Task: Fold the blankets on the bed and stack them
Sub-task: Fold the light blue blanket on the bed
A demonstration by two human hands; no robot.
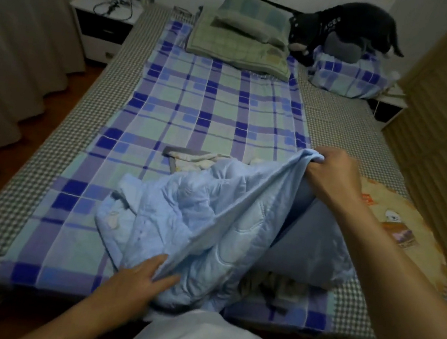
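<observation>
Light blue blanket (197,217) crumpled at near edge of bed (337,119), on checked sheet (196,107). Right hand (332,174) fisted round raised corner; left hand (139,281) pinching near hem, fingers mostly straight.

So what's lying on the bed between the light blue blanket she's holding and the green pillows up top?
In the head view, mostly bare blue plaid sheet; a small crumpled patterned cloth lies just beyond the light blue blanket, well short of the green pillows.
</observation>
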